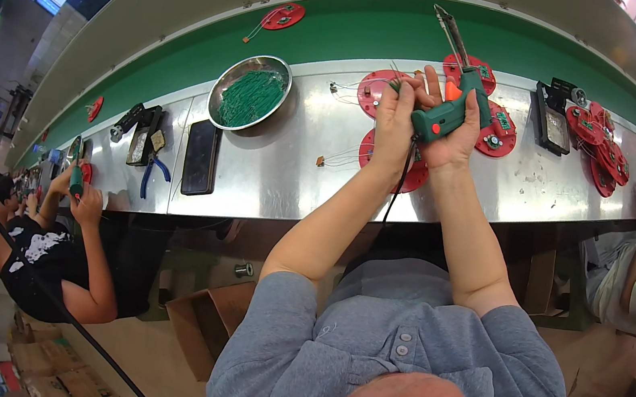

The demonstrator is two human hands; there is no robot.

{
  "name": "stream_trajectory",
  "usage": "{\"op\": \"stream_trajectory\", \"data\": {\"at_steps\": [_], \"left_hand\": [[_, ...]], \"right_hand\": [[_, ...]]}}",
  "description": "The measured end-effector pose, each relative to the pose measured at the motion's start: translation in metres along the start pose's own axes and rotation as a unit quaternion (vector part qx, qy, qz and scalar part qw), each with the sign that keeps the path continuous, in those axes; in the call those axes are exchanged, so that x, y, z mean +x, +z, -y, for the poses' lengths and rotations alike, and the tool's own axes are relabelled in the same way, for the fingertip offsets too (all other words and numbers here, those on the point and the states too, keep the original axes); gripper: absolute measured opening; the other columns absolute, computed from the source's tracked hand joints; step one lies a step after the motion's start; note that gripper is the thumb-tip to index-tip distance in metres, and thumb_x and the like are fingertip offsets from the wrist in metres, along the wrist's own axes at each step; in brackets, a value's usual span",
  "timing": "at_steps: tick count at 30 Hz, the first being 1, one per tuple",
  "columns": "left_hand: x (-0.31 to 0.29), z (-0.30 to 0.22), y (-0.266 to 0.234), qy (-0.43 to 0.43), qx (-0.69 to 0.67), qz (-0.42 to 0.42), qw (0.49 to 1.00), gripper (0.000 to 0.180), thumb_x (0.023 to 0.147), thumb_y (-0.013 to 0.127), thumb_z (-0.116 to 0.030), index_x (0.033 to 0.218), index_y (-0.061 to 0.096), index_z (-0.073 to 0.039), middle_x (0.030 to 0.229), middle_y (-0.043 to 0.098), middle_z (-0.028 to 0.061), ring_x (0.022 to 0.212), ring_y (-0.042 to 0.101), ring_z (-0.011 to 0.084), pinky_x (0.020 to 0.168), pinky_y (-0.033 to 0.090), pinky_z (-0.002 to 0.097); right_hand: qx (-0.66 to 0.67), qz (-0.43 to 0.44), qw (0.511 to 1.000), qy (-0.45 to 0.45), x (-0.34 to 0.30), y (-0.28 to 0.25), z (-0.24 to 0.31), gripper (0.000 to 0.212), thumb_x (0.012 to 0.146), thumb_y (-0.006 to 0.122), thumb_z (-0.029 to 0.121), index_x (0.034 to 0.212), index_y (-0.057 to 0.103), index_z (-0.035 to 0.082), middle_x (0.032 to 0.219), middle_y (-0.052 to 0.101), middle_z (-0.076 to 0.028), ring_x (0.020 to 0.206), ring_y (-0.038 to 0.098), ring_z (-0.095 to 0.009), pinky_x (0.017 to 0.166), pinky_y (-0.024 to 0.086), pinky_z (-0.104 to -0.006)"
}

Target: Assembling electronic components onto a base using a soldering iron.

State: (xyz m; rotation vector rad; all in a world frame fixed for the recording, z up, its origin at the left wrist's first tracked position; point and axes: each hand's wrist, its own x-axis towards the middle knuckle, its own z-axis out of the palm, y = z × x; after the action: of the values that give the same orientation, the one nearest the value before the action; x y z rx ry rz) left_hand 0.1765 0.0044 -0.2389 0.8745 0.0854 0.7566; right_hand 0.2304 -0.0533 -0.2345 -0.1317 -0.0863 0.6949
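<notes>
In my right hand (454, 143) lies a green soldering gun (441, 120) with an orange trigger and a red button. Its metal tip points up toward the far edge of the bench, and its black cord hangs down between my forearms. My left hand (396, 116) is right beside the gun's handle, its fingers pinching small green pieces with thin leads (396, 85). Behind my hands, partly covered by them, are red round plates (371, 92) with thin wires. Another red plate with a small green board (498, 131) lies just right of the gun.
A steel bowl (287, 84) of green thin pieces stands left on the metal bench (272, 180). Near it are a black phone (201, 158), blue-handled pliers (156, 174) and a soldering stand (145, 135). Another stand (553, 118) and stacked red plates (605, 158) sit right. People work at both sides.
</notes>
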Motion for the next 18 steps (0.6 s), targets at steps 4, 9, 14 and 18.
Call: {"op": "stream_trajectory", "data": {"at_steps": [4, 9, 14, 18], "left_hand": [[0.006, -0.025, -0.017, -0.083, -0.046, 0.010, 0.995, 0.017, 0.092, 0.042, -0.019, 0.092, 0.049, -0.004, 0.064, 0.045, -0.0001, 0.056, 0.042, 0.0074, 0.050, 0.037, 0.0204], [-0.021, -0.042, -0.023, -0.238, 0.103, 0.066, 0.963, 0.020, 0.091, 0.044, -0.024, 0.087, 0.052, -0.006, 0.052, 0.029, -0.0084, 0.042, 0.022, 0.0007, 0.037, 0.014, 0.0166], [-0.039, -0.030, -0.021, -0.252, 0.121, 0.101, 0.955, 0.020, 0.091, 0.044, -0.023, 0.085, 0.053, -0.006, 0.053, 0.036, -0.0062, 0.041, 0.025, 0.0014, 0.036, 0.016, 0.0167], [-0.043, -0.027, -0.025, -0.248, 0.108, 0.095, 0.958, 0.019, 0.090, 0.045, -0.021, 0.085, 0.054, -0.006, 0.057, 0.043, -0.0037, 0.043, 0.032, 0.0022, 0.038, 0.023, 0.0165]], "right_hand": [[-0.141, -0.070, 0.987, 0.034, -0.004, -0.004, 0.021, 0.037, 0.081, 0.053, 0.040, 0.100, 0.048, 0.008, 0.109, 0.055, -0.018, 0.101, 0.052, -0.028, 0.087, 0.042, -0.0424], [-0.312, -0.048, 0.947, 0.050, -0.025, 0.001, 0.034, 0.035, 0.080, 0.059, 0.019, 0.110, 0.047, 0.007, 0.089, 0.062, -0.013, 0.070, 0.059, -0.015, 0.064, 0.051, -0.0319], [-0.392, 0.012, 0.920, 0.013, -0.035, 0.008, 0.030, 0.038, 0.071, 0.065, 0.000, 0.105, 0.049, 0.002, 0.081, 0.061, -0.010, 0.064, 0.058, -0.016, 0.060, 0.049, -0.0279], [-0.445, -0.001, 0.895, 0.034, -0.036, 0.000, 0.033, 0.038, 0.069, 0.066, -0.004, 0.103, 0.050, 0.001, 0.076, 0.059, -0.008, 0.064, 0.059, -0.016, 0.059, 0.048, -0.0257]]}}
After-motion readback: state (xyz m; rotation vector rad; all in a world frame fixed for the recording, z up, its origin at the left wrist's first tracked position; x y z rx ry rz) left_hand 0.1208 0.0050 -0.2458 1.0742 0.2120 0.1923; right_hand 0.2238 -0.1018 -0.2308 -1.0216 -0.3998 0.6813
